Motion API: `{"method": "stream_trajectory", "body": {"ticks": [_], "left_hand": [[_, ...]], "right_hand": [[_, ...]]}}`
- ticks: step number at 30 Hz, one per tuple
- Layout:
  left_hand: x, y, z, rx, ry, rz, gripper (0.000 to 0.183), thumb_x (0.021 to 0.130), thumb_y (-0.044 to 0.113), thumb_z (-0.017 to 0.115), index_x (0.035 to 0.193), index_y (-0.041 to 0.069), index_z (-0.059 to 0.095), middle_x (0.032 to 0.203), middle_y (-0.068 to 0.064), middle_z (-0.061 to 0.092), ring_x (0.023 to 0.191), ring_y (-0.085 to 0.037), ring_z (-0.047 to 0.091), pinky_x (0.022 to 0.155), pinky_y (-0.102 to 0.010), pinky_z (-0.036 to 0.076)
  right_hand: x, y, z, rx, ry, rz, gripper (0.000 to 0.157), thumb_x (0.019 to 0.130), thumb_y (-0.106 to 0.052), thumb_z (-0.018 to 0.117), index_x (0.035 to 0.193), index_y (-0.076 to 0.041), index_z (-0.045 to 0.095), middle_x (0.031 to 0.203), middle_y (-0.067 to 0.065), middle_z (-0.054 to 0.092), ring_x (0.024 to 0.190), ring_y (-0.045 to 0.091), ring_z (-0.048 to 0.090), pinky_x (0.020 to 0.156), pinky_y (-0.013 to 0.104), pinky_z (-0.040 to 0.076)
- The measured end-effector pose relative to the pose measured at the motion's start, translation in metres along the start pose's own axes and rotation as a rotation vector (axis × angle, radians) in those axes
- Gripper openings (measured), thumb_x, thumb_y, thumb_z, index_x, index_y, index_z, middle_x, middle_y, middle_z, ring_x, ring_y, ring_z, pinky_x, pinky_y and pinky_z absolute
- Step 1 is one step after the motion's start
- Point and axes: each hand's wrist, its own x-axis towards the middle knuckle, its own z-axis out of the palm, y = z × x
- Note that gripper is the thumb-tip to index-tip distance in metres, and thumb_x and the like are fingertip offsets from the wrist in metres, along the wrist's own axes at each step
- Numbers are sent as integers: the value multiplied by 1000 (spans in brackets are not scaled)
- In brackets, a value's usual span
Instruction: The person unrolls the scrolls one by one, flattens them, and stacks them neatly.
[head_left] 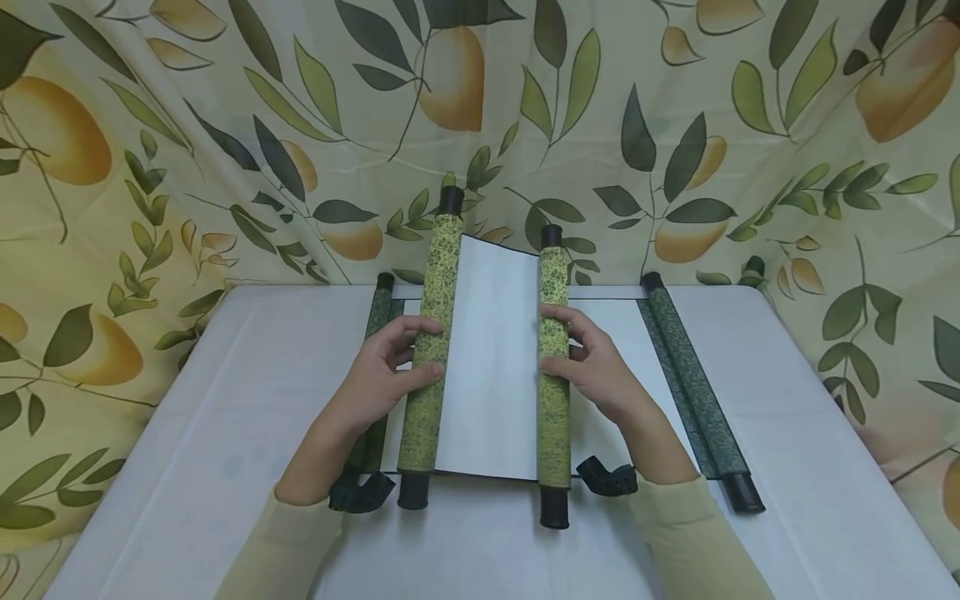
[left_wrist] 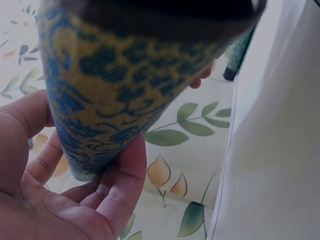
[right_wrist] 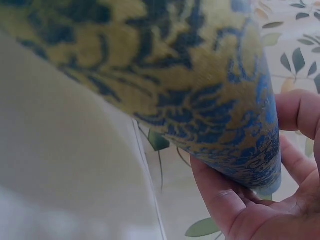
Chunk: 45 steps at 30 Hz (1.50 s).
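A partly unrolled scroll with yellow-green patterned rolls and black end knobs is held above the table. My left hand (head_left: 384, 364) grips its left roll (head_left: 431, 408), thumb and fingers curled round it. The right roll (head_left: 555, 433) sits in the grip of my right hand (head_left: 603, 367). White paper (head_left: 491, 358) spans the gap between the rolls. In both wrist views the brocade looks gold with blue. Beneath lies a second scroll, spread out, with a dark green right roll (head_left: 701, 400), a left roll (head_left: 378, 308) partly hidden by my left hand, and white paper (head_left: 611, 321).
The scrolls are over a white-covered table (head_left: 262, 392). A fabric curtain (head_left: 480, 150) with leaves and orange fruit hangs behind and along both sides. Black wrist cameras (head_left: 606, 478) are worn on both wrists.
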Motion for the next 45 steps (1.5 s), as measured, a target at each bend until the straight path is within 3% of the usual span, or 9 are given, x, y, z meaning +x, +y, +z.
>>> {"method": "stream_trajectory", "body": {"ticks": [17, 45], "left_hand": [[0, 0, -1, 0, 2, 4, 44, 90, 7, 70, 132, 10, 56, 141, -7, 52, 148, -28, 30, 116, -56, 29], [-1, 0, -4, 0, 6, 15, 43, 91, 6, 70, 132, 10, 57, 139, -7, 53, 146, -27, 32, 116, -56, 29]], "right_hand": [[0, 0, -2, -7, -3, -6, 72, 89, -1, 68, 152, -19, 39, 152, 17, 35, 123, 38, 53, 87, 37, 53], [1, 2, -4, -21, 21, 2, 74, 88, 0, 69, 152, -20, 39, 154, 14, 32, 129, 41, 49, 93, 44, 51]]}}
